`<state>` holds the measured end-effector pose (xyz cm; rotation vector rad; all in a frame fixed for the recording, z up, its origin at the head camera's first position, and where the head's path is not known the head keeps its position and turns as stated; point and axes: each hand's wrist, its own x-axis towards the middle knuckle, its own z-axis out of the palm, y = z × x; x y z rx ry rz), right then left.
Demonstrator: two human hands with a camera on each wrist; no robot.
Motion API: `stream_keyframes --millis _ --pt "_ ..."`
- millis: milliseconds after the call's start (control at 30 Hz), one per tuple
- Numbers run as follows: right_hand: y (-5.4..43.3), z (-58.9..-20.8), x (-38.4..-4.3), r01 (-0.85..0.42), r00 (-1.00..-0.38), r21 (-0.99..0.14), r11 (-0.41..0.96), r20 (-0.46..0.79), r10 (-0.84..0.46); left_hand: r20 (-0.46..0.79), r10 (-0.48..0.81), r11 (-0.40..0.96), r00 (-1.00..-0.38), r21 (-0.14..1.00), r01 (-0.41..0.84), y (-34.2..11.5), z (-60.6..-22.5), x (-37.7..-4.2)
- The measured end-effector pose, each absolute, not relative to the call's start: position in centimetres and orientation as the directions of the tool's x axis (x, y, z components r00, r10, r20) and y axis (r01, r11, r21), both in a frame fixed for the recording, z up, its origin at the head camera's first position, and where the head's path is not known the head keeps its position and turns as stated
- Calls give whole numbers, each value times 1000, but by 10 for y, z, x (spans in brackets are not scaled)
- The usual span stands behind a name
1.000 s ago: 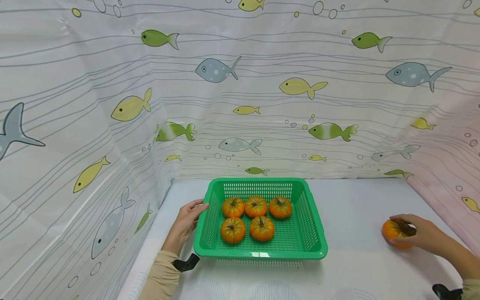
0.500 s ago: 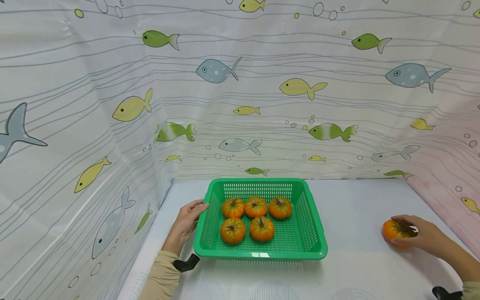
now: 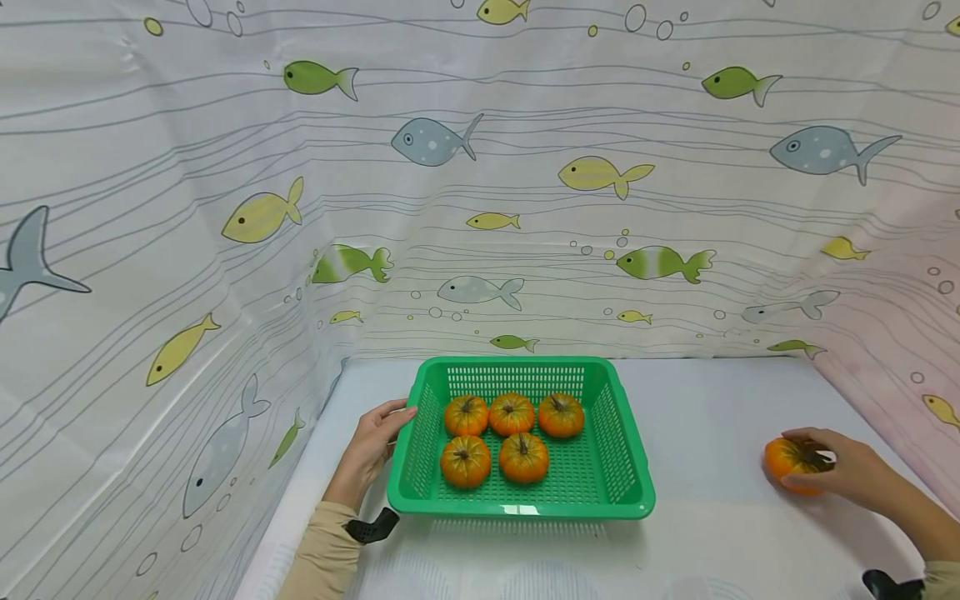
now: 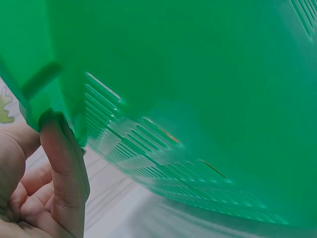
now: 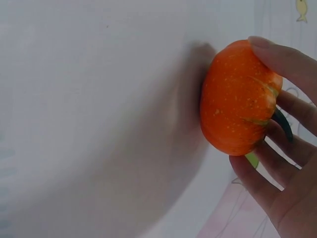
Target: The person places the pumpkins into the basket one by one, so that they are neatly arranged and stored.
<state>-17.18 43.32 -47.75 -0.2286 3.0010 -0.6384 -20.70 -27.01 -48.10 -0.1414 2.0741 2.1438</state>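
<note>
A green plastic basket (image 3: 592, 510) with slotted walls stands mid-table in the head view. Several small orange pumpkins (image 3: 523, 458) lie inside it in two rows. My left hand (image 3: 367, 450) grips the basket's left rim; in the left wrist view its fingers (image 4: 64, 168) hook under the green edge (image 4: 79, 134). Far to the right, my right hand (image 3: 847, 468) holds another small pumpkin (image 3: 783, 467) between thumb and fingers. The right wrist view shows this pumpkin (image 5: 237, 99) with its dark curved stem toward the palm. Its underside is at or close to the tabletop.
A white table (image 3: 705, 417) extends from the basket to the right hand. Behind and at both sides hangs a white curtain (image 3: 525, 250) printed with fish. Dark wrist cameras (image 3: 372, 527) sit on both forearms.
Almost nothing differs. Both hands, the basket and the pumpkins keep their places, with only a very slight shift of the whole view.
</note>
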Motion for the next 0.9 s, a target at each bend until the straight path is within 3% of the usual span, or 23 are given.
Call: stream_keyframes --millis 900 --pt "386 -452 -176 -234 -965 -506 830 16 -263 -192 25 -25 -981 981 -193 -269 -478 -206"
